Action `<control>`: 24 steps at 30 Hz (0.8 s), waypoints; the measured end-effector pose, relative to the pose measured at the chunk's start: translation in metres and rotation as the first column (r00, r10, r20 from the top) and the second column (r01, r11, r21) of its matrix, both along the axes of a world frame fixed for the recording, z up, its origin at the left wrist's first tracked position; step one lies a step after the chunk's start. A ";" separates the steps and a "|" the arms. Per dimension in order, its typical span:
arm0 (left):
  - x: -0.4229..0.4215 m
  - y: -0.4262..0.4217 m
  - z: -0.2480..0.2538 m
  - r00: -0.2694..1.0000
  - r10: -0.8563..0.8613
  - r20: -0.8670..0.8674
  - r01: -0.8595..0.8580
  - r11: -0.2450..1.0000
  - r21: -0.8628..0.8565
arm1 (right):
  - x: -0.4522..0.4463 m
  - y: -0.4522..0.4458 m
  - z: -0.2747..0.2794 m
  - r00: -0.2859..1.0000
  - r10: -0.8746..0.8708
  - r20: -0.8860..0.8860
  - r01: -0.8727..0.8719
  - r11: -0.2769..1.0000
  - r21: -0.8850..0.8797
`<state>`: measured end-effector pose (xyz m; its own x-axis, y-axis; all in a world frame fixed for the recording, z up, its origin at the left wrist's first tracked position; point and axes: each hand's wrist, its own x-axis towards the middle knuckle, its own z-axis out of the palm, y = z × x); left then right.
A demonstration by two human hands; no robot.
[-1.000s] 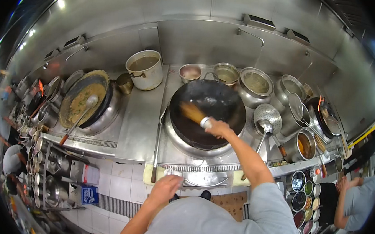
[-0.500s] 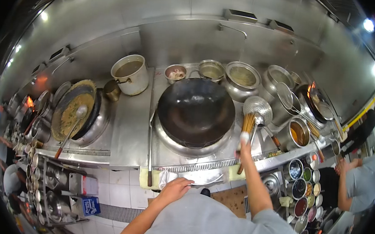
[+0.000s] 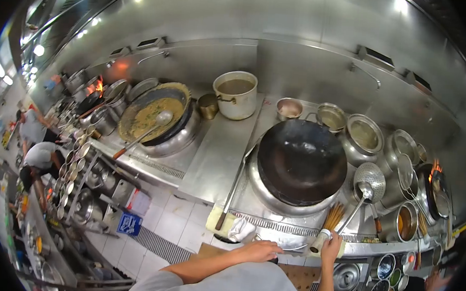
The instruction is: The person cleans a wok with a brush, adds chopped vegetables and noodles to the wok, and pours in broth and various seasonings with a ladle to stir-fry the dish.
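My right hand (image 3: 331,247) is at the stove's front edge, its fingers closed at the pale bound handle of a bamboo wok brush (image 3: 334,215). The bristles point up and away from me. A ladle (image 3: 366,194) rests over a perforated skimmer (image 3: 370,179), and its handle runs down to the same hand, where its end is hidden. My left hand (image 3: 261,250) is empty, fingers loosely stretched along the front edge beside a crumpled white cloth (image 3: 241,230). Before me a large dark wok (image 3: 302,162) sits on its burner ring with nothing in it.
On the left, another wok (image 3: 156,116) holds yellowish food and a ladle. A tall stockpot (image 3: 236,95) and several metal pots line the back. A pot of orange liquid (image 3: 407,222) stands right, near a flaming burner (image 3: 435,170). Other people (image 3: 40,156) work at far left.
The view has turned left, so the stove sits further right in it. My right hand has drawn the brush back toward the front edge. The wok and ladle appear unmoved.
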<state>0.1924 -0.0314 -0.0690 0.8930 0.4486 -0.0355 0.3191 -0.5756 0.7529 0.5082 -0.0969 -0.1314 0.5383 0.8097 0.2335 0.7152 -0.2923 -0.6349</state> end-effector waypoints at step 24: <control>0.028 -0.123 0.001 0.665 -0.743 0.075 0.740 0.669 0.068 | -0.227 -0.477 -0.269 0.550 -0.722 -0.420 0.101 0.557 -0.825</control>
